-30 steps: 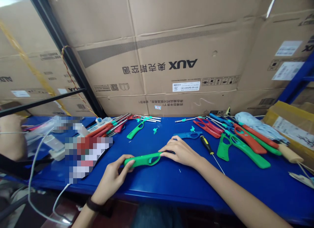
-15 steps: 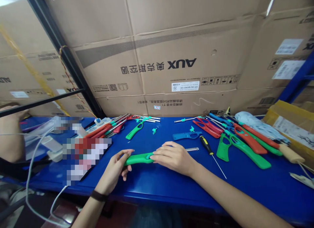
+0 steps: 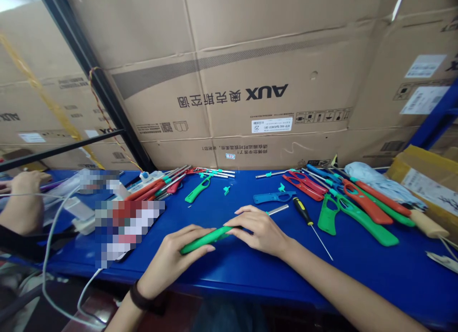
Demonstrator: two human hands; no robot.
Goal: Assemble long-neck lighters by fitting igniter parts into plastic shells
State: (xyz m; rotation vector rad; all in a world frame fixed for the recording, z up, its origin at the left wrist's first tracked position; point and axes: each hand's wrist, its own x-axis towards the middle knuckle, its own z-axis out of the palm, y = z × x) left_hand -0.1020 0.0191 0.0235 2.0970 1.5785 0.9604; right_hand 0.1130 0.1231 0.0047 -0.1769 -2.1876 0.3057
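Observation:
A green long-necked lighter [image 3: 204, 241] is held between both hands above the front of the blue table. My left hand [image 3: 179, 250] grips the handle end, fingers behind and thumb along the near side. My right hand [image 3: 259, 229] is closed around the other end and hides part of it. Beyond my right fingers a metal tube [image 3: 278, 210] sticks out to the right. Past my hands lie a blue handle half [image 3: 274, 197] and a small teal trigger piece [image 3: 226, 191]. To the right rests a screwdriver [image 3: 303, 212] with a black and yellow handle.
Lighter parts in red, green and orange [image 3: 368, 202] pile up at the right, beside a taped carton [image 3: 425, 179]. At left are more lighters [image 3: 150, 189], a blurred-out flat object [image 3: 129, 234] and white cables [image 3: 46, 255]. Another person's arm [image 3: 23, 203] is at the far left.
The lighter has turned in my hands and now slants up to the right. My left hand has rolled over, its thumb now on the near side.

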